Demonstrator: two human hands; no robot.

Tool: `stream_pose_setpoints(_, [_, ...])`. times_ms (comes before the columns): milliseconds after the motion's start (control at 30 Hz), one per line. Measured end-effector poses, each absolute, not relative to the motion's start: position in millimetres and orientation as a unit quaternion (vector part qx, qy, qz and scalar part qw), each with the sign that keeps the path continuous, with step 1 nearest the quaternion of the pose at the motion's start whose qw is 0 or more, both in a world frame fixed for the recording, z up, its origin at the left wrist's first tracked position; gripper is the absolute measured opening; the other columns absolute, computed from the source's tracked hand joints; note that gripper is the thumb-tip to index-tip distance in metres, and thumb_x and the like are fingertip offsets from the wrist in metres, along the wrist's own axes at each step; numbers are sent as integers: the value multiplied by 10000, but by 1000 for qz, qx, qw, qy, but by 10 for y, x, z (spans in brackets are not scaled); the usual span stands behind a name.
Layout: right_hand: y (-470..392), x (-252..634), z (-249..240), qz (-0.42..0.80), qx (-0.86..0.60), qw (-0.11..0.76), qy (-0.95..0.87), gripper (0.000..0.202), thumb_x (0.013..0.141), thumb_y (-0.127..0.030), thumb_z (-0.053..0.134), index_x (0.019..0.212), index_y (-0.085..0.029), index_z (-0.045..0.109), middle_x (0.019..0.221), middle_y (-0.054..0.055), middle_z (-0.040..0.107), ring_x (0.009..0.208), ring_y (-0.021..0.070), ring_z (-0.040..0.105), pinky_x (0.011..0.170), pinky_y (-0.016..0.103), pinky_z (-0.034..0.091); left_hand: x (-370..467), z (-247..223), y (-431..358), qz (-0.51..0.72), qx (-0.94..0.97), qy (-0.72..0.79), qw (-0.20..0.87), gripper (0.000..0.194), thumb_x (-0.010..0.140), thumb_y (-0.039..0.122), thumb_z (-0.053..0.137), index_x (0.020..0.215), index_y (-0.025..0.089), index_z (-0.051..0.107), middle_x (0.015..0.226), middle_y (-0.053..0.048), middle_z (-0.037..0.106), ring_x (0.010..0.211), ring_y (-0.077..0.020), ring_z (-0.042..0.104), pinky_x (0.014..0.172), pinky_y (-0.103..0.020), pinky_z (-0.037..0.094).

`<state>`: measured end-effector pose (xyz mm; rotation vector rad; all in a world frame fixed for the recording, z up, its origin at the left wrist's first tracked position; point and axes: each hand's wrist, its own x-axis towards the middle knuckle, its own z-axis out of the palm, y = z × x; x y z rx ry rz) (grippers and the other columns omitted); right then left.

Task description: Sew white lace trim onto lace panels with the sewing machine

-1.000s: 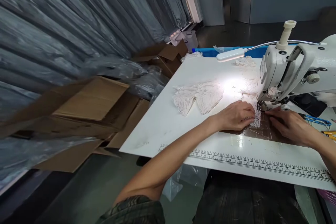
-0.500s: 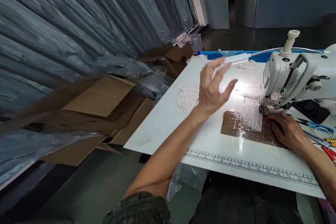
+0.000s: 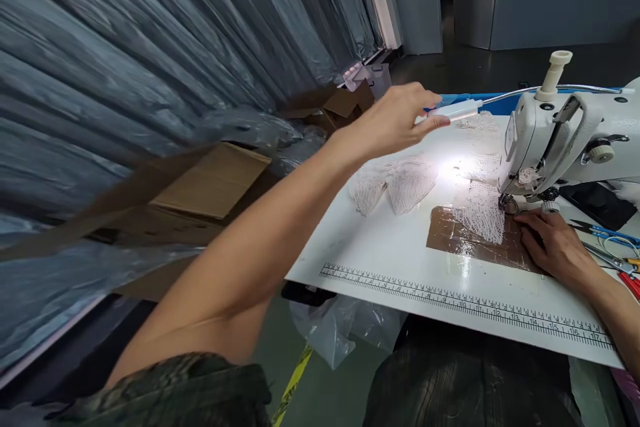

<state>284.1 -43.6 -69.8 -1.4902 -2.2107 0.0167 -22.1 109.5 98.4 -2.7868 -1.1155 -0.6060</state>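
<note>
Up at the far side of the table [image 3: 390,247], we have the left hand [image 3: 407,113] at the left end of the slim white lamp [image 3: 457,110], thumb low, fingers above, and because they cover that tip we can't tell whether they pinch it or simply sit beside it. Over to the right, we find the right hand [image 3: 555,243] low on the brown sheet [image 3: 443,233], its fingertips tucked close by the presser foot [image 3: 509,205]; whether they grip anything there, we cannot tell. The white lace piece [image 3: 480,213] lies on that sheet, just left of the foot, its far edge lost in the glare. Another lace piece [image 3: 413,183] spreads farther left, and we can only half make out a third [image 3: 480,121] beyond the lamp. The sewing machine [image 3: 530,127] runs out of view at right, as do the blue-handled scissors [image 3: 613,235]. Near left, the forearm hides part of a cardboard box [image 3: 210,180].
</note>
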Motion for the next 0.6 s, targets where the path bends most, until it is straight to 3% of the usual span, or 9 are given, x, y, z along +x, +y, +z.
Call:
stream_pose_setpoints(167, [-437,2842,-668,15,-548,232,-804,359,979,-307,423,1183,-185,693,980,128,630,952,290,626,770,424,556,-215,808,1320,-176,-917,-354,54,460,999,566,399,922,184,643,837,-97,616,924,-282,642,880,-433,480])
stream_pose_setpoints(333, [-441,2848,-659,19,-550,228,-803,348,979,-301,433,1191,-193,687,988,120,632,952,284,632,783,425,561,-252,1141,1417,-164,-922,-345,67,440,977,546,413,809,195,618,781,-68,582,912,-271,642,880,-443,462])
stream_pose_setpoints(500, [-448,2843,-662,19,-544,231,-806,348,983,-284,423,1194,-189,682,987,120,632,966,281,624,800,417,555,-225,1286,1272,-124,-927,-349,56,458,991,496,378,881,125,622,754,-16,520,860,-196,596,867,-455,415])
stream_pose_setpoints(600, [-452,2830,-664,14,-542,231,-808,378,991,-303,400,1196,-165,686,987,136,630,954,294,619,783,431,555,-234,1100,1240,-179,-910,-372,49,364,965,489,460,887,182,638,721,-20,532,848,-211,588,824,-403,406])
